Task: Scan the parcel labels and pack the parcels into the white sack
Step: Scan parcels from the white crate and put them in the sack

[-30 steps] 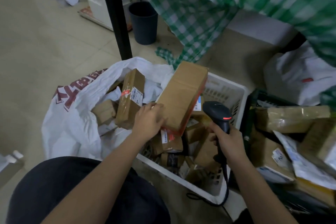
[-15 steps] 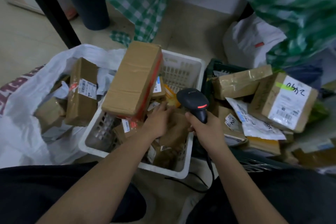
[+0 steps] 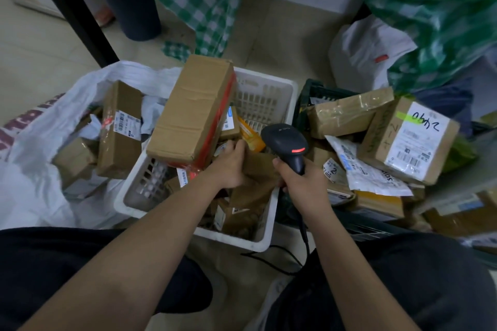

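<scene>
Progress approx. partway: white plastic sack (image 3: pixel 35 183) at 9 o'clock holds several cardboard parcels w/ labels. White slatted basket (image 3: pixel 265 239) mid-frame still loaded. Left hand (image 3: pixel 228 166) grips brown paper-wrapped parcel (image 3: pixel 258 169) inside it; right hand (image 3: pixel 304 183) clenches black handheld scanner (image 3: pixel 286 142). More parcels heaped at 3 o'clock.

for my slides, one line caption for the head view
Left hand reaches among parcels in the white basket; right hand holds the scanner.

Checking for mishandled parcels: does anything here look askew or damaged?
The long cardboard box lies tilted across the white basket's rim, overhanging it. Its top is creased. Nothing looks spilled.
</scene>
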The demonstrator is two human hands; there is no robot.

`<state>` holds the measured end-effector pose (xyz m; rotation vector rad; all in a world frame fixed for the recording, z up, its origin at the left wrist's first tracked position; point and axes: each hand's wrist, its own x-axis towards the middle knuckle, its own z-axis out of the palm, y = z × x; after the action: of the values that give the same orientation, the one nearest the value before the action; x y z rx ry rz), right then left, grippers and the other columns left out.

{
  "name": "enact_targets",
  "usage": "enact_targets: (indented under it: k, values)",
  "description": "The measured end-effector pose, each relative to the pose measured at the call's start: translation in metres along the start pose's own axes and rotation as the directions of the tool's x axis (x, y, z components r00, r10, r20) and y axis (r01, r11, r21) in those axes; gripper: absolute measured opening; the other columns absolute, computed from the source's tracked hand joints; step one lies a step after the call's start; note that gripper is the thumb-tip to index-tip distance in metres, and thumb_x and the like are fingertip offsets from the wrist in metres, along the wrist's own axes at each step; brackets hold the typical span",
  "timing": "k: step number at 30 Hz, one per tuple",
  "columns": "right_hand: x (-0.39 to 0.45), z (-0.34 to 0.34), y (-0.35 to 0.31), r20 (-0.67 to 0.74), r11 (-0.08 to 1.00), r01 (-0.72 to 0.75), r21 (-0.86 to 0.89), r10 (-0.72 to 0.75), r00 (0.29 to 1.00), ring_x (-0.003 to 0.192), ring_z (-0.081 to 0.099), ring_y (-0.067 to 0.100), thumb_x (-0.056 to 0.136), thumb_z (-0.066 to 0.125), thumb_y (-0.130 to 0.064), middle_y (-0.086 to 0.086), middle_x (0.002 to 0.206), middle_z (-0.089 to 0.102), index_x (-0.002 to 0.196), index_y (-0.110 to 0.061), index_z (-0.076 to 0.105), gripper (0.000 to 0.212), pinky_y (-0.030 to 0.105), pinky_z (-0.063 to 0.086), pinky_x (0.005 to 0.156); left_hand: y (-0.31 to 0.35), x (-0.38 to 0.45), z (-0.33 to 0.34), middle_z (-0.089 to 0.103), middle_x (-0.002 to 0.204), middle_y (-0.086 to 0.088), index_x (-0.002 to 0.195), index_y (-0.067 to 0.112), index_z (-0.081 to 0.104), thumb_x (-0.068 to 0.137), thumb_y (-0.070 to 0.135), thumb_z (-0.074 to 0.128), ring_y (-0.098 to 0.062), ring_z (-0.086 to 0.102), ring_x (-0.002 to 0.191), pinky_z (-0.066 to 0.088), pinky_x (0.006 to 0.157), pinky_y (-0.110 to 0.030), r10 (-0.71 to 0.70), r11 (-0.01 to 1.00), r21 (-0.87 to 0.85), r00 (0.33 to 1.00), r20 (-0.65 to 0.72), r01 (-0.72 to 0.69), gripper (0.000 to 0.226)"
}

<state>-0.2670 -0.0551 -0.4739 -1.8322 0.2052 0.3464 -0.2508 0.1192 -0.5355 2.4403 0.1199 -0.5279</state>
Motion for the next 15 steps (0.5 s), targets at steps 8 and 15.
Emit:
enact_targets:
  k: [8,15]
  values:
    - [-0.006,0.006,-0.021,-0.144,0.980,0.094,0.175,-0.069,0.987,0.072,0.063,0.020,0.088,0.068,-0.027,0.012,0.075,0.065,0.080,-0.017,0.064,0.014,0.036,0.050,0.070,0.010,-0.070,-0.065,0.021,0.132,-0.003,0.136,0.021,0.032,0.063,0.041,0.086,-0.020,0.029,0.124,0.034,0.104,-0.034,0.134,0.988,-0.001,0.863,-0.488,-0.154,0.093]
    - [0.002,0.072,-0.042,-0.082,0.975,0.067,0.210,-0.050,0.995,0.082,0.064,0.020,0.087,0.069,-0.033,0.003,0.084,0.067,0.082,-0.027,0.061,0.011,0.036,0.050,0.078,-0.061,-0.079,-0.075,0.005,0.150,-0.006,0.138,0.030,0.019,0.071,0.003,0.077,-0.043,0.040,0.126,0.052,0.086,-0.050,0.166,0.957,0.290,0.805,-0.570,0.008,0.092]
